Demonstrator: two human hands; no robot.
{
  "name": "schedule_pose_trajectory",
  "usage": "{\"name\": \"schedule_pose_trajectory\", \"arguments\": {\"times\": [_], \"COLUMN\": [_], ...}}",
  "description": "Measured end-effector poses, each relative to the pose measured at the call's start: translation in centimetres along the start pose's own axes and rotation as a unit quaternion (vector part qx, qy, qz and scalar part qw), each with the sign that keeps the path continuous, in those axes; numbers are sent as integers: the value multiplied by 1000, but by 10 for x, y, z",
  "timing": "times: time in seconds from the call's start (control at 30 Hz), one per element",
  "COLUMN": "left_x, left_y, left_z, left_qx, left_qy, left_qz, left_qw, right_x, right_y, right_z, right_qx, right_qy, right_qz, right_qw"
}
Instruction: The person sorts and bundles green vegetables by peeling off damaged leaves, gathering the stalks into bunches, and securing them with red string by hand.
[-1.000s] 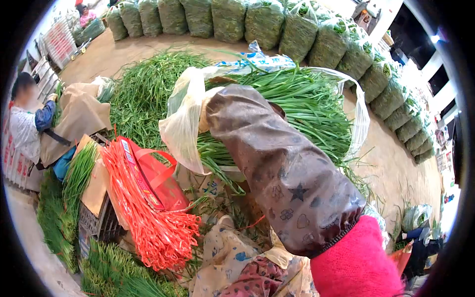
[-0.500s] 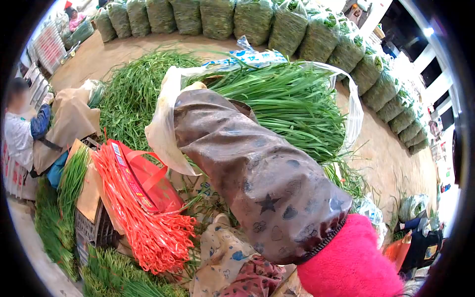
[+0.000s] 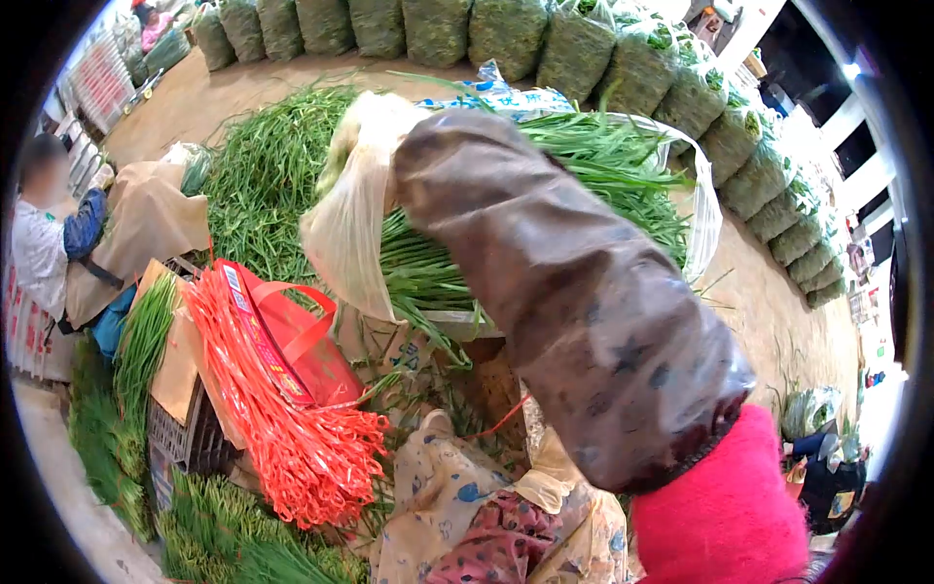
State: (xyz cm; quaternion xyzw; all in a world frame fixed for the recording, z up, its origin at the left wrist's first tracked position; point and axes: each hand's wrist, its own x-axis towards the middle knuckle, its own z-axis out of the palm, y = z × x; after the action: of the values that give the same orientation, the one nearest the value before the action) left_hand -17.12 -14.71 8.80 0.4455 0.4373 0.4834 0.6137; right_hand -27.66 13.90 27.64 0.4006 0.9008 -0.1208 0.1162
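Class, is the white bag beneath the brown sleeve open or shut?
Open: the white bag lies spread, with long green leaves showing between its edges.

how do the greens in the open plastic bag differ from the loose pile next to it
The bagged greens run mostly side by side; the loose pile is tangled. The bagged greens are ringed by plastic; the loose pile lies uncovered. Both are green and narrow-leaved.
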Motion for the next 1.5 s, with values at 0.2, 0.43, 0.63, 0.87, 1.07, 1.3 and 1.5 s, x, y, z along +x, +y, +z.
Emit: {"name": "schedule_pose_trajectory", "arguments": {"times": [0.2,0.43,0.63,0.87,1.07,1.3,1.5], "left_x": [3,20,29,16,-8,-29,-50], "left_y": [-1,29,47,47,66,83,106], "left_z": [6,-1,-18,-17,14,15,26], "left_qx": [-29,-274,-517,-654,-651,-494,-364], "left_qy": [17,-12,14,-287,-260,-332,-184], "left_qz": [12,-102,-148,-74,-61,-135,-167], "left_qw": [999,956,843,696,710,792,898], "right_x": [-20,-56,-111,-216,-292,-361,-444], "right_y": [10,15,8,-30,-50,-52,-15], "right_z": [-33,-64,-20,50,118,166,70], "right_qx": [19,37,24,-78,-79,-16,123], "right_qy": [-20,-53,-65,-33,-25,125,197], "right_qz": [-4,-32,-188,-355,-470,-517,-188], "right_qw": [1000,997,980,931,879,847,954]}}
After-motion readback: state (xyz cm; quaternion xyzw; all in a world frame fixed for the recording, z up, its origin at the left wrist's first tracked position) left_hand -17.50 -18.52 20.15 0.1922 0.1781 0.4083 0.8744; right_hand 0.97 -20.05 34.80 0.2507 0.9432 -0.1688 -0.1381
